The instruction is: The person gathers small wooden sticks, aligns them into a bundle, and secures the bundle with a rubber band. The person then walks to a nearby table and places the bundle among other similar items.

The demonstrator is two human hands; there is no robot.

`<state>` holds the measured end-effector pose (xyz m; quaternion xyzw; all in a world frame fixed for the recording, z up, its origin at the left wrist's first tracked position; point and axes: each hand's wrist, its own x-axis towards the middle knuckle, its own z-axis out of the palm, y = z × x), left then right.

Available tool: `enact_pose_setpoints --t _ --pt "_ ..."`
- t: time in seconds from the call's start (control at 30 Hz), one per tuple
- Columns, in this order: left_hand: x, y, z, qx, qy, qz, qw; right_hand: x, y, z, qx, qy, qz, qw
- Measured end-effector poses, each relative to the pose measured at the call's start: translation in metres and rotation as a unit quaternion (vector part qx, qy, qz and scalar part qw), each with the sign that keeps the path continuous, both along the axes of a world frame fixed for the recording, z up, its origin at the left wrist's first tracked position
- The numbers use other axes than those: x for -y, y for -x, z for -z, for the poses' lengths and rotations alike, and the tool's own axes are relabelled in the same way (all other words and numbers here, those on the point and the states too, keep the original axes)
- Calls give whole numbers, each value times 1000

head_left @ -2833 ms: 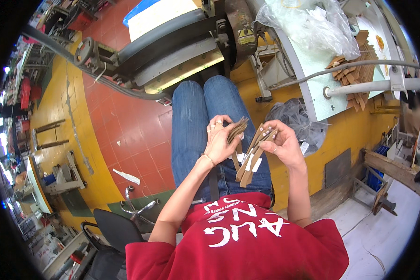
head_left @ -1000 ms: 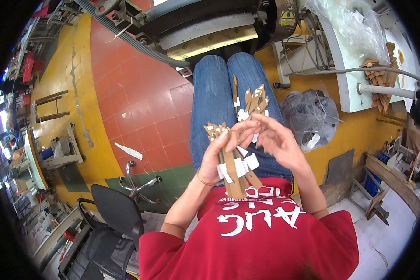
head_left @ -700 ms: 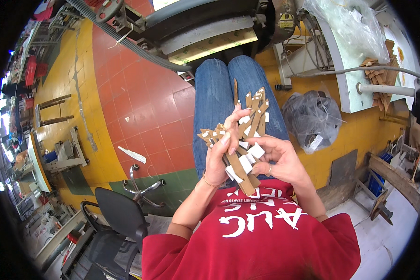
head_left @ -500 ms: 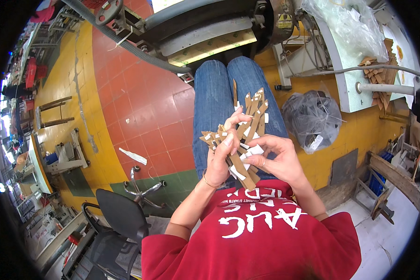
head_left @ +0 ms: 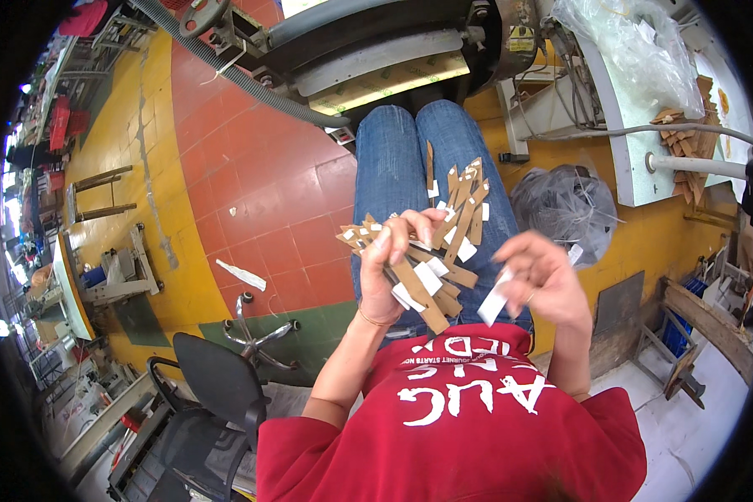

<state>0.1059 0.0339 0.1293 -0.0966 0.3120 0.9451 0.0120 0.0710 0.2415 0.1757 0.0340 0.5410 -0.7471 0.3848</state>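
Gripping a splayed bundle of brown strips (head_left: 434, 317) with white tabs, the left hand (head_left: 380, 280) was curled around them at the centre of the head view. Right of centre, the right hand (head_left: 550, 283) pinched a white slip (head_left: 493, 304), apart from the bundle. Just above centre, more tabbed strips (head_left: 465, 219) lay on the jeans (head_left: 383, 167). At upper right, clear plastic (head_left: 636, 50) and brown pieces (head_left: 693, 142) rested on a worktop (head_left: 632, 174).

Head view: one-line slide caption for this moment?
Left hand grips fanned brown strips; right hand holds a white slip apart from them.
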Motion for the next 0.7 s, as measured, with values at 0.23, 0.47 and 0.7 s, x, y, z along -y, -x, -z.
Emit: enact_pose_setpoints --t 0.23,0.47,0.7 --pt "-5 -3 -10 -172 240 64 953 28 -26 16 69 47 -15 996" --pt "-8 0 -15 -186 275 68 941 31 -31 19 -50 50 59 996" --pt "-10 -3 -6 -161 236 17 958 31 -42 15 -206 -95 56 972"
